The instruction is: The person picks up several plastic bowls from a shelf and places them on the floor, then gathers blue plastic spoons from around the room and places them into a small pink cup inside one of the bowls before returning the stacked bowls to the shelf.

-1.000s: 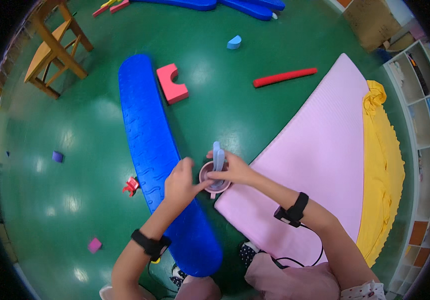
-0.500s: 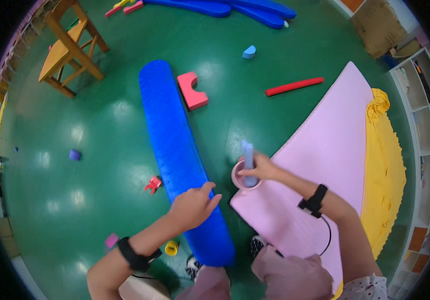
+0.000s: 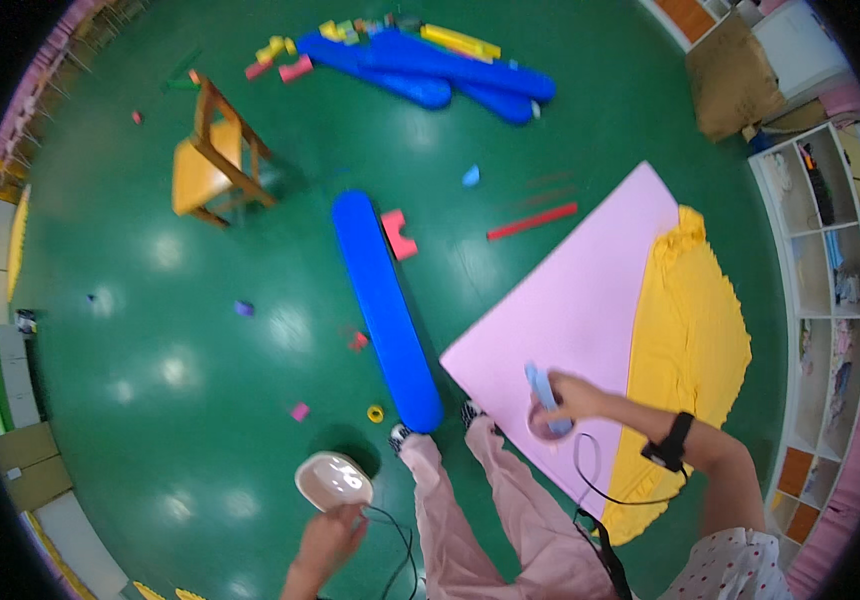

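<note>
My right hand [image 3: 578, 397] is closed around a small pink cup [image 3: 542, 424] with light blue stick-like pieces [image 3: 539, 384] standing up out of it, over the pink mat. At the lower left, my left hand [image 3: 330, 535] has its fingers on the near rim of a cream-coloured basin [image 3: 334, 481], whose inside faces up. Its thumb and fingers pinch that rim, partly blurred. Between my feet and the chair side lies a long blue foam bar [image 3: 385, 310], touched by neither hand.
A yellow cloth [image 3: 695, 330] borders the pink mat [image 3: 580, 290]. A red stick [image 3: 532, 221], a red notched block [image 3: 399, 235], a yellow ring [image 3: 376, 413] and small blocks lie on the green floor. A wooden chair [image 3: 212, 165] stands far left; shelves [image 3: 820, 270] line the right.
My left hand has left the blue bar and now grips the basin at the lower left. My right hand has carried the cup right and nearer over the mat. The view has risen.
</note>
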